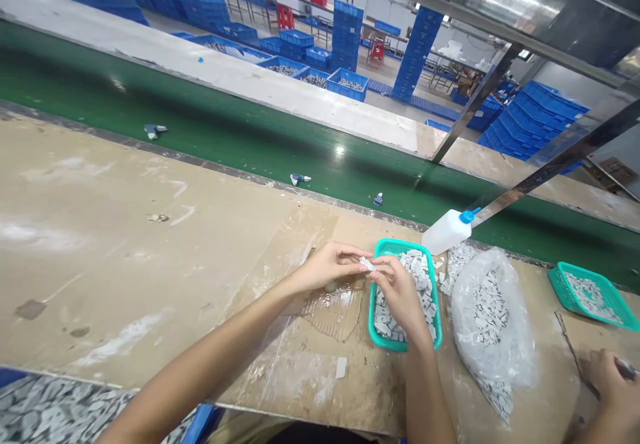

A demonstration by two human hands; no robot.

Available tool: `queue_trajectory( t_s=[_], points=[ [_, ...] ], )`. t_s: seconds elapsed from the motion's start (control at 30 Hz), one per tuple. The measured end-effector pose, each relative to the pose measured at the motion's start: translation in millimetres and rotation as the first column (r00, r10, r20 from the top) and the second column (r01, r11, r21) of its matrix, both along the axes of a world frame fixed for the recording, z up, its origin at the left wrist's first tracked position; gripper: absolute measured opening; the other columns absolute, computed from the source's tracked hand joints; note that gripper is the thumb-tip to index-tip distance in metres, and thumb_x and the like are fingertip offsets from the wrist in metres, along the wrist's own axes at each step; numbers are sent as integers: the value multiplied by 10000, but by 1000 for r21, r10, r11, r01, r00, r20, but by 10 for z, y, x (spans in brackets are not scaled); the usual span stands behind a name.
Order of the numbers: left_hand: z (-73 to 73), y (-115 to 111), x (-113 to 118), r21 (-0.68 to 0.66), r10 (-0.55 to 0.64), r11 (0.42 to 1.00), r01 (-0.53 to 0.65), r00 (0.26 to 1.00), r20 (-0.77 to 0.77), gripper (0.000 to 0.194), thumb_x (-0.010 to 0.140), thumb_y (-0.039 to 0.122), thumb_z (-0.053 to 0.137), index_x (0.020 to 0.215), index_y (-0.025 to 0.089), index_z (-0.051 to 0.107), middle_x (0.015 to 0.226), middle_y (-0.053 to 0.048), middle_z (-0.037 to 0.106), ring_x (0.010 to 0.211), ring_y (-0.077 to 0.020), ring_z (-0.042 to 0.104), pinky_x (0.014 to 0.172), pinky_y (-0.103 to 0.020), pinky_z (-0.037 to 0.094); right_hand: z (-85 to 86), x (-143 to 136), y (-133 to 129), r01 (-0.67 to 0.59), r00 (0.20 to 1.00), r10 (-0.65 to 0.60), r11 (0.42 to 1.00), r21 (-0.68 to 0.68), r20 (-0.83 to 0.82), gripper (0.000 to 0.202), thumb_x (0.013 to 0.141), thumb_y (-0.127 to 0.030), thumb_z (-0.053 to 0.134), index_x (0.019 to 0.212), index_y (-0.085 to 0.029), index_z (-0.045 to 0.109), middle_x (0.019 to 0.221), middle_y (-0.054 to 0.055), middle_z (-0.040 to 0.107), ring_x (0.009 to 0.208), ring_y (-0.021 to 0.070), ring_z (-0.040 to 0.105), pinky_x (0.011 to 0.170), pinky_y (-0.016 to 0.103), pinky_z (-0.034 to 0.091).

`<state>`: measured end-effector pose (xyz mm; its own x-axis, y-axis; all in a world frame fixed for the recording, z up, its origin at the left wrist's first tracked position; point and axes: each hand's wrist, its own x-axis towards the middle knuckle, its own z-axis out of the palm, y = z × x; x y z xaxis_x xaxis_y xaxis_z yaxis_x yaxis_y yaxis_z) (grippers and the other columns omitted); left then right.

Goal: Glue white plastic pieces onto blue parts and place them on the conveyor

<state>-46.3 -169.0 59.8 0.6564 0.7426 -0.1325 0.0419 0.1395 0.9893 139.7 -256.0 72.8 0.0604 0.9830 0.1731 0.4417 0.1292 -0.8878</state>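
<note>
Bare forearms [215, 339] reach forward; left hand [327, 264] and right hand [400, 289] pinch a small white piece [367, 264] between narrowed fingertips, above the left rim of a perforated green plastic basket [373, 311]. Flat, angular pale chips [419, 267] fill it, on scuffed, stained brown cardboard [150, 257].

**Gloss Met Scuffed Matt**

The desk [100, 244] looked like matt cardboard, scuffed and stained. The belt [230, 131] was smooth and glossy, the teal baskets [393, 345] and bottle [447, 232] plastic, the bag [493, 317] crinkled clear film, the post [520, 192] shiny metal.
</note>
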Motion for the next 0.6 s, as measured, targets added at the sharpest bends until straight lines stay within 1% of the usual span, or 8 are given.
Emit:
queue_trajectory(
  t_s=[0.1, 0.17, 0.27, 0.33, 0.4, 0.47, 0.53, 0.6],
  points=[
    [-48, 22, -109, -35, -48, 998, 50, 998, 52, 378, 720, 357, 784, 1025, 141, 730, 960, -84, 749, 895, -192, 690, 824, -283, 527, -129, -105, 95, -61, 997, 58, 994, -86, -42, 317, 946, -370, 605, 1185, -162, 595, 1146, 79, 641, 947, 196, 652, 817, 393, 573],
    [-87, 23, -160, -29, -49, 998, 51, 998, 42, 327, 724, 345, 774, 972, 136, 735, 958, -94, 748, 898, -200, 692, 835, -297, 529, -169, -145, 129, -112, 990, 96, 981, -160, -103, 297, 938, -393, 603, 1134, -170, 612, 1002, 58, 700, 846, 184, 682, 773, 362, 584],
    [-132, 60, -221, 69, -26, 997, 25, 1000, 12, 299, 730, 325, 757, 962, 137, 746, 1016, -105, 731, 935, -210, 683, 845, -303, 529, -206, -226, 176, -161, 959, 86, 949, -270, -270, 335, 860, -418, 672, 1101, -190, 627, 828, 32, 741, 747, 191, 705, 746, 337, 589],
    [-160, 156, -251, 141, -26, 990, 28, 1000, -15, 312, 745, 310, 736, 1004, 136, 738, 1059, -111, 717, 948, -210, 680, 849, -307, 530, -243, -298, 203, -131, 944, 28, 946, -297, -329, 396, 808, -425, 706, 1115, -181, 647, 808, 33, 747, 741, 203, 709, 737, 338, 590],
    [-193, 334, -257, 211, 4, 977, 10, 998, -65, 320, 782, 298, 693, 1052, 129, 720, 1058, -113, 720, 940, -208, 680, 859, -317, 529, -298, -368, 214, -78, 951, -15, 954, -289, -307, 387, 802, -435, 693, 1088, -175, 681, 841, 50, 754, 772, 217, 714, 733, 341, 589],
    [-229, 589, -217, 319, 105, 946, -55, 984, -142, 299, 829, 287, 632, 1071, 128, 707, 1052, -111, 727, 952, -214, 674, 883, -336, 522, -359, -421, 209, -44, 968, -25, 962, -268, -249, 321, 821, -426, 667, 1022, -179, 706, 897, 67, 759, 833, 228, 714, 763, 342, 581],
    [-260, 892, -117, 457, 262, 879, -134, 937, -229, 278, 866, 254, 575, 1083, 135, 701, 1085, -112, 721, 988, -223, 661, 919, -346, 505, -403, -450, 194, -21, 986, -16, 974, -224, -165, 249, 851, -394, 641, 976, -192, 713, 933, 68, 756, 868, 224, 706, 793, 335, 568],
    [-286, 1198, 43, 565, 404, 807, -173, 859, -315, 291, 882, 220, 553, 1128, 136, 684, 1152, -119, 698, 1040, -228, 641, 963, -339, 476, -415, -460, 178, -10, 998, -1, 988, -157, -69, 192, 876, -344, 617, 967, -205, 713, 946, 61, 743, 861, 207, 692, 778, 314, 559]
  ],
)
